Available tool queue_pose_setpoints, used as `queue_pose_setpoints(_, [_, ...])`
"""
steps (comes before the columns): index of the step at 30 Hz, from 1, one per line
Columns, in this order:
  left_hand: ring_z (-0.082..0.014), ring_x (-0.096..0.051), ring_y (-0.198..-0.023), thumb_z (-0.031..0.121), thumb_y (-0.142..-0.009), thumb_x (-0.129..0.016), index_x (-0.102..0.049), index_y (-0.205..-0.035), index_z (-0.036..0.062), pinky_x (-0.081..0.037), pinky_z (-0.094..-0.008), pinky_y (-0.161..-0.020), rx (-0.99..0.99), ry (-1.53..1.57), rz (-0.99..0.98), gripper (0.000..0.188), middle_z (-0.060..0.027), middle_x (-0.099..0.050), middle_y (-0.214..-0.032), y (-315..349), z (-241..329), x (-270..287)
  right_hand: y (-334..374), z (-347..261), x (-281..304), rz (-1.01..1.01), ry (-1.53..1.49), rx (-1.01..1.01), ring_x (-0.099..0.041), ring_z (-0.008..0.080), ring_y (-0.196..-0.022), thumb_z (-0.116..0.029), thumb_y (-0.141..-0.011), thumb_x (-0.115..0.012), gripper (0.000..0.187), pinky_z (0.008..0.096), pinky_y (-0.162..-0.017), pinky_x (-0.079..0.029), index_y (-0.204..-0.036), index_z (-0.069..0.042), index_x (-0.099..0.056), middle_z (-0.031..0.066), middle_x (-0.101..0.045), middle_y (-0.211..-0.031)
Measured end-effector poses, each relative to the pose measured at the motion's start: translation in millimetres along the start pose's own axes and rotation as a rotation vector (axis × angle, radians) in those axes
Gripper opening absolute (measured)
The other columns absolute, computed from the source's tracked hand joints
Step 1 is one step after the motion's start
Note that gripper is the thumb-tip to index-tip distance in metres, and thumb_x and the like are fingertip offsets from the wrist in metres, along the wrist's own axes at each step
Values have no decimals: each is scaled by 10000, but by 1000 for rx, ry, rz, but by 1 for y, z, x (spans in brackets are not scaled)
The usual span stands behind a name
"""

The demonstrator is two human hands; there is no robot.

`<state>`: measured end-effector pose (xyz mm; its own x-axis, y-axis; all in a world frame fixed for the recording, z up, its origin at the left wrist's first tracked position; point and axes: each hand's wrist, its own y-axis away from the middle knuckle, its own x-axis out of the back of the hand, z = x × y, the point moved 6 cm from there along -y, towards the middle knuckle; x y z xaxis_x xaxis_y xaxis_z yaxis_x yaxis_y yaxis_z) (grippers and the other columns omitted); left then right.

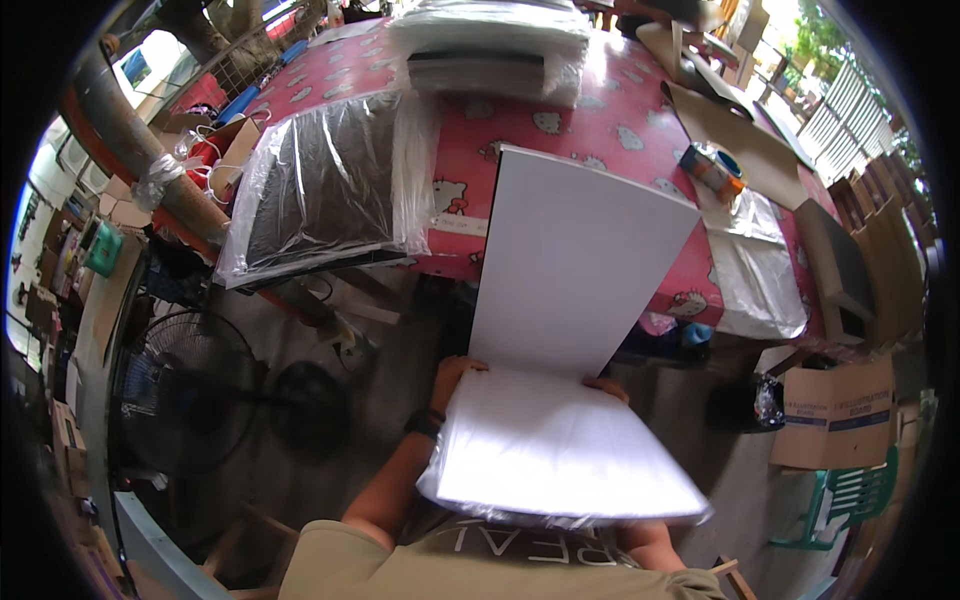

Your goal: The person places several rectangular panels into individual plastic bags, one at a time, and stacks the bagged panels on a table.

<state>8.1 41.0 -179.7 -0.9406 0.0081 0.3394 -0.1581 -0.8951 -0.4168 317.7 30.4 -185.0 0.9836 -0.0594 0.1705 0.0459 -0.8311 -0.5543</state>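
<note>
A flat white board (585, 265) stands out in front of me, its far end over the edge of the table. Its near end meets a white sheet-like piece in clear plastic (560, 445), which lies close against my body. My left hand (460, 375) is closed on the left edge where the two meet, thumb on top. On the opposite edge, my right hand (607, 388) is closed too. Most of the fingers of both hands are hidden underneath, and I cannot tell whether the board sits inside the plastic.
A dark panel in clear plastic (330, 185) lies at the table's left. Plastic-wrapped stacks (490, 50) stand at the back of the pink patterned table (470, 140). Tape rolls (712, 172) rest at right. A fan (190, 385), a cardboard box (835, 412) and a green chair (850, 495) flank me.
</note>
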Motion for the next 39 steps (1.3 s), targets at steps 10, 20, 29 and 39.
queue_pose_setpoints(10, [-178,-560,-830,116,-818,-565,-562,-940,40,-430,-310,-740,313,1018,562,144,-49,-608,-920,-62,126,51,-87,-79,-26,145,-736,-559,-527,172,-972,-120,-811,-576,348,321,-845,-411,-1132,-22,-485,75,-556,-1079])
queue_pose_setpoints(20, [-214,-464,-1029,133,-866,-493,-398,-1173,68,-361,-385,-900,282,1185,818,328,-54,-456,-1163,-63,158,81,-90,-149,-150,-288,-347,-577,-532,113,-777,-156,-845,-546,230,249,-702,-420,-990,21,-527,51,-592,-841])
queue_pose_setpoints(29, [-289,-507,-909,68,-843,-490,-439,-1059,-26,-367,-376,-817,-270,-583,1311,241,-148,-533,-1000,-67,225,227,-20,-127,-144,-689,-200,-689,-532,92,-573,-111,-820,-559,117,239,-528,-423,-840,2,-579,48,-581,-624])
queue_pose_setpoints(39, [-255,-471,-868,-57,-676,-460,-581,-881,79,-337,-403,-812,63,-1204,553,275,-78,-475,-852,-125,101,224,-21,-88,-83,-380,12,-677,-536,106,-572,-98,-799,-579,127,252,-528,-420,-826,25,-576,75,-589,-623])
